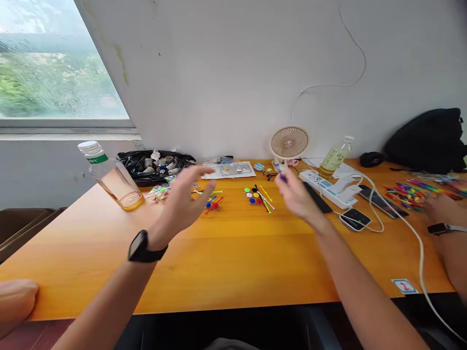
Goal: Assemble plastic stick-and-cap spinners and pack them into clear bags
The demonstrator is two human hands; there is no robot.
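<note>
My left hand [186, 201] hovers above the table with its thumb and fingers spread and nothing in them. Under and beside its fingers lie small coloured pieces, among them a red disc [215, 206] and a blue disc [208, 205] with thin arrow-like sticks. My right hand [296, 195] is raised off the table, its fingers closed on a small blue piece [280, 171], blurred by motion. Left of that hand sits a group of coloured discs [251, 201], beside several thin sticks [265, 198] in yellow, white, green and red.
A tilted-looking clear bottle [120, 187] and black bag [136, 163] stand left. Behind are a white tray [248, 170] and fan [290, 142]. Rightward are a power strip [328, 189], tea bottle [333, 158], phone [383, 200], cables and another person's hand [443, 211] near coloured pieces.
</note>
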